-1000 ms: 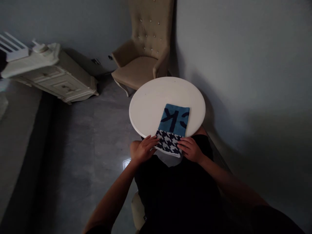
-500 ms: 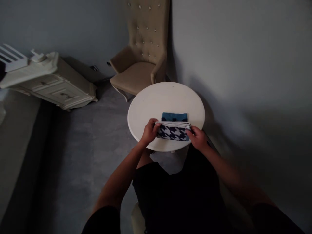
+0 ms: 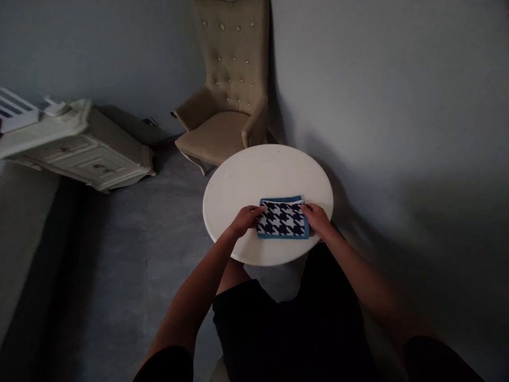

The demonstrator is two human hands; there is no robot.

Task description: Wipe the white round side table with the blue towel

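A folded houndstooth cloth [image 3: 283, 218], dark navy and white, lies flat over a folded blue cloth [image 3: 284, 237], whose edges show around it. Both rest on the near right part of a round white table [image 3: 238, 183]. My left hand [image 3: 247, 218] pinches the houndstooth cloth at its upper left corner, thumb on top. At the opposite upper corner, my right hand [image 3: 316, 217] is closed on the same cloth, its fingers partly hidden beneath the edge.
A tan tufted armchair [image 3: 222, 130] stands behind the table, close to the grey wall [image 3: 377, 95]. To the left is a white cabinet [image 3: 93, 159] with a white slatted object [image 3: 18, 114] on top. My legs are under the table's near edge.
The houndstooth cloth has come down from above the blue cloth and now lies flat on it, with both hands still at its corners. The view has tilted up slightly.
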